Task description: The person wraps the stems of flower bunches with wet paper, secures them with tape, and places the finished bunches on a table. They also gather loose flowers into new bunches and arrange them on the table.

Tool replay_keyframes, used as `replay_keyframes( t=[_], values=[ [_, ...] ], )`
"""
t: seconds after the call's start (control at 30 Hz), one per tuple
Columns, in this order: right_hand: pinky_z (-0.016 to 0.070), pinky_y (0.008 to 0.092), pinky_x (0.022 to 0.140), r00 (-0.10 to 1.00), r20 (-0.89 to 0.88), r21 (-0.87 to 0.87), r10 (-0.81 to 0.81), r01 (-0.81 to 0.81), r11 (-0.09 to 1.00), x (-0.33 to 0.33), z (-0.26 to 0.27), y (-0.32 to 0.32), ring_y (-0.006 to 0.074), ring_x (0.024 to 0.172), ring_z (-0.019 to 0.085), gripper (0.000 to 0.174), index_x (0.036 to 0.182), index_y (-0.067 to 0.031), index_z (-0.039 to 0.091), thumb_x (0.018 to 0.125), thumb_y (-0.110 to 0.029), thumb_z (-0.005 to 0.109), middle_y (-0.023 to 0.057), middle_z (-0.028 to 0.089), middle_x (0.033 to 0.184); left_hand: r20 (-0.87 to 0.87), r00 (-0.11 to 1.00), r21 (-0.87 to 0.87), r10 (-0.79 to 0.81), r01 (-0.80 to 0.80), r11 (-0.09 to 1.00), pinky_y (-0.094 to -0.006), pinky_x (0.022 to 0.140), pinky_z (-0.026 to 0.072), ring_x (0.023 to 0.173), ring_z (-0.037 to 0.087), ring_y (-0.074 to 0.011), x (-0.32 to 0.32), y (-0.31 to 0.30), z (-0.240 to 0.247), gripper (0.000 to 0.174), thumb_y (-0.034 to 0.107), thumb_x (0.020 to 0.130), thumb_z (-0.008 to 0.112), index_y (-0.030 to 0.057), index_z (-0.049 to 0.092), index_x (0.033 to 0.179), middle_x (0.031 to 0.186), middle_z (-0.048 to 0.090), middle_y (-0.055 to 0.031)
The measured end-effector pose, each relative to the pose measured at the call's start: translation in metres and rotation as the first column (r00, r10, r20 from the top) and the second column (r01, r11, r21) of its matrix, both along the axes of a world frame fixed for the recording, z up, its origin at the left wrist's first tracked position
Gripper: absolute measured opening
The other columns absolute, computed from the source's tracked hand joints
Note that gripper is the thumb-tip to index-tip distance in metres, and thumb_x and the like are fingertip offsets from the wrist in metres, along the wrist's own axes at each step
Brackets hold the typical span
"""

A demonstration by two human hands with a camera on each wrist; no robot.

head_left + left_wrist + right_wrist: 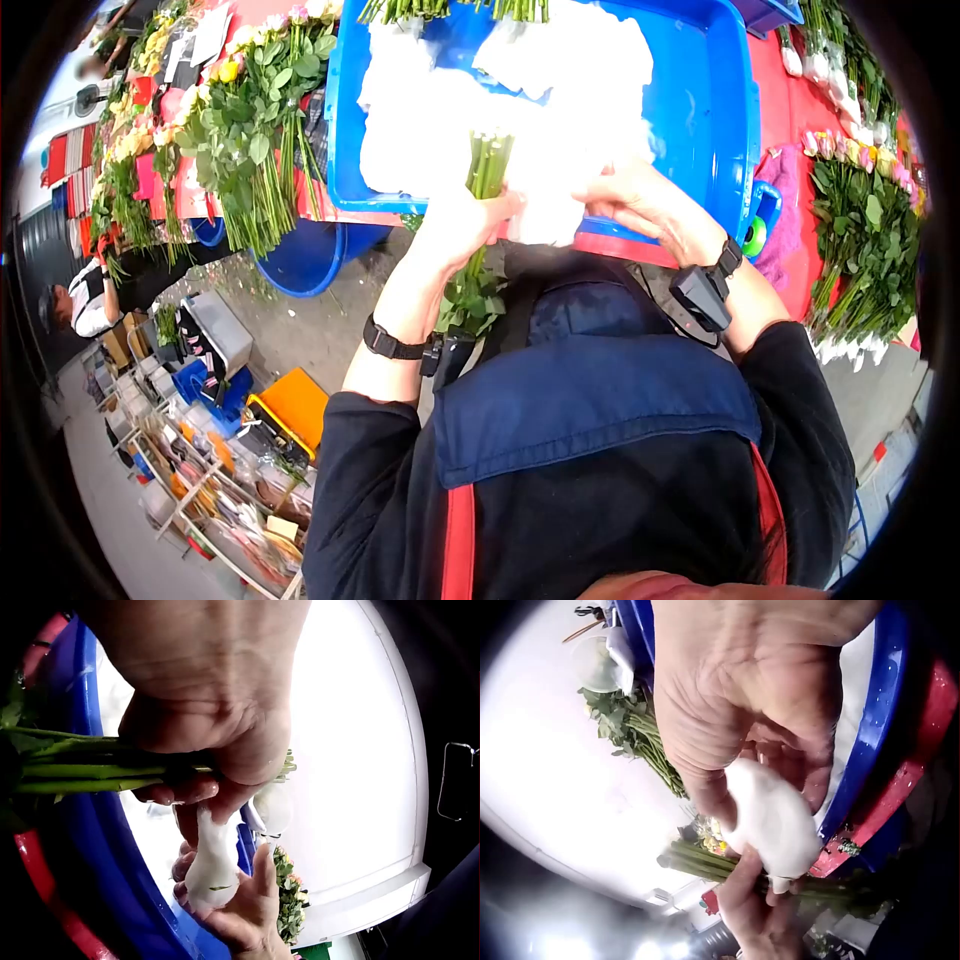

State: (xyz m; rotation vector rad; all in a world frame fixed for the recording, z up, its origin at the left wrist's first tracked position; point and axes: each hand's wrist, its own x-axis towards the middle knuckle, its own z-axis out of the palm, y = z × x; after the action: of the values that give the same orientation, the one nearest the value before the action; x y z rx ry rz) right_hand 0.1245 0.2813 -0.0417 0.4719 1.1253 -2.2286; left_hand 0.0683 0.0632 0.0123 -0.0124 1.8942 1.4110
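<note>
My left hand (462, 228) grips a bunch of green flower stems (490, 165), cut ends toward the tray and leaves hanging on my side. Its fingertips also pinch the narrow end of a soft white wad (214, 866) that looks like wet cotton. In the right wrist view my right hand (742, 712) holds the wad's thick part between thumb and fingers, right beside the stems. Both hands are at the near edge of a blue tray (700, 100). More white wadding (410, 135) lies heaped inside it, overexposed in the head view. The bunch's flower heads are hidden.
Bunches of roses (240, 130) lie on the red-covered table (795, 110) at left, with more roses (865, 220) at right. Blue buckets (305, 255) stand below the table's left side. A purple towel (785, 215) is beside the tray. Another person (90, 295) is at far left.
</note>
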Motion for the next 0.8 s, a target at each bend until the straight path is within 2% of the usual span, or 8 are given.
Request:
replay_keyframes(
  t=[0.13,0.27,0.37,0.47,0.57,0.6,0.7,0.8],
  values=[
    [0.0499,0.0263,0.072,0.98,-0.088,0.2,-0.178,0.192,0.961,-0.006,0.008,-0.012,0.0125,0.079,0.062,0.026,0.107,0.0026,0.062,0.083,-0.006,0.067,0.0059,0.067,0.092,-0.063,0.991,-0.076,-0.115,0.11,0.991,-0.0231,0.04,0.0335,0.044,0.044,-0.007,0.004,0.0,0.001,0.012,0.012,0.086,0.065,0.0029,0.058,0.086,0.059,0.051,0.0008],
    [0.0495,0.0269,0.071,0.84,-0.508,0.589,-0.19,0.5,0.635,-0.011,0.03,-0.011,0.0108,0.078,0.06,0.026,0.109,0.0018,0.061,0.087,-0.012,0.066,0.0077,0.068,0.091,0.065,0.98,-0.103,-0.189,0.195,0.975,-0.0236,0.041,0.0347,0.047,0.045,-0.0054,0.003,-0.009,0.005,0.022,0.021,0.089,0.064,0.0018,0.061,0.099,0.061,0.057,-0.0002],
    [0.0512,0.0363,0.073,0.589,-0.749,0.662,0.304,0.688,0.298,0.002,0.042,-0.034,0.0269,0.08,0.065,0.034,0.111,-0.0021,0.062,0.079,-0.012,0.07,0.0148,0.066,0.094,0.051,0.983,-0.183,-0.174,0.181,0.966,-0.0237,0.043,0.0379,0.05,0.049,-0.006,0.009,-0.009,0.0,0.022,0.022,0.089,0.064,0.0011,0.063,0.097,0.065,0.061,-0.0023],
    [0.0477,0.038,0.088,0.342,-0.775,0.625,0.532,0.541,0.563,0.001,0.046,-0.053,0.0315,0.1,0.061,0.043,0.116,-0.0028,0.059,0.076,-0.011,0.073,0.0167,0.063,0.108,-0.022,0.995,-0.174,-0.1,0.095,0.98,-0.0239,0.04,0.034,0.045,0.045,-0.0062,0.021,-0.008,-0.01,0.021,0.025,0.091,0.061,0.0037,0.063,0.092,0.062,0.056,0.0002],
    [0.0451,0.0352,0.093,0.779,-0.598,0.586,0.187,0.266,0.765,0.002,0.037,-0.048,0.0247,0.108,0.059,0.048,0.12,-0.0017,0.056,0.077,-0.015,0.075,0.0151,0.062,0.116,0.079,0.978,-0.215,-0.194,0.207,0.954,-0.0248,0.042,0.0367,0.047,0.048,-0.0075,0.026,-0.012,-0.006,0.035,0.03,0.084,0.066,-0.0003,0.062,0.1,0.065,0.058,0.0002],
    [0.0476,0.0322,0.089,0.667,-0.718,0.569,0.199,0.397,0.72,0.001,0.026,-0.057,0.0187,0.106,0.059,0.049,0.121,0.0019,0.054,0.079,-0.016,0.074,0.0119,0.062,0.117,0.058,0.972,-0.182,-0.229,0.236,0.955,-0.0248,0.042,0.0371,0.047,0.048,-0.0084,0.028,-0.012,-0.008,0.031,0.027,0.086,0.063,0.0004,0.061,0.101,0.065,0.057,-0.0004],
    [0.0509,0.0318,0.082,0.862,-0.477,0.465,0.171,0.082,0.882,-0.003,0.02,-0.059,0.0198,0.099,0.062,0.047,0.119,0.0038,0.054,0.079,-0.011,0.074,0.0113,0.062,0.111,0.13,0.981,0.126,-0.145,0.128,0.984,-0.0255,0.044,0.0389,0.048,0.049,-0.011,0.032,-0.023,-0.02,0.028,0.028,0.093,0.054,0.0018,0.058,0.101,0.067,0.056,-0.0033],
    [0.0563,0.0315,0.068,0.936,-0.353,-0.016,-0.01,0.005,1.0,-0.002,0.011,-0.065,0.0204,0.094,0.063,0.044,0.118,0.0025,0.055,0.079,-0.008,0.072,0.0101,0.062,0.104,0.312,0.949,0.346,0.04,-0.153,0.926,-0.026,0.044,0.0409,0.05,0.05,-0.0128,0.038,-0.031,-0.022,0.042,0.041,0.098,0.047,0.0003,0.058,0.099,0.068,0.057,-0.0058]
  ],
)
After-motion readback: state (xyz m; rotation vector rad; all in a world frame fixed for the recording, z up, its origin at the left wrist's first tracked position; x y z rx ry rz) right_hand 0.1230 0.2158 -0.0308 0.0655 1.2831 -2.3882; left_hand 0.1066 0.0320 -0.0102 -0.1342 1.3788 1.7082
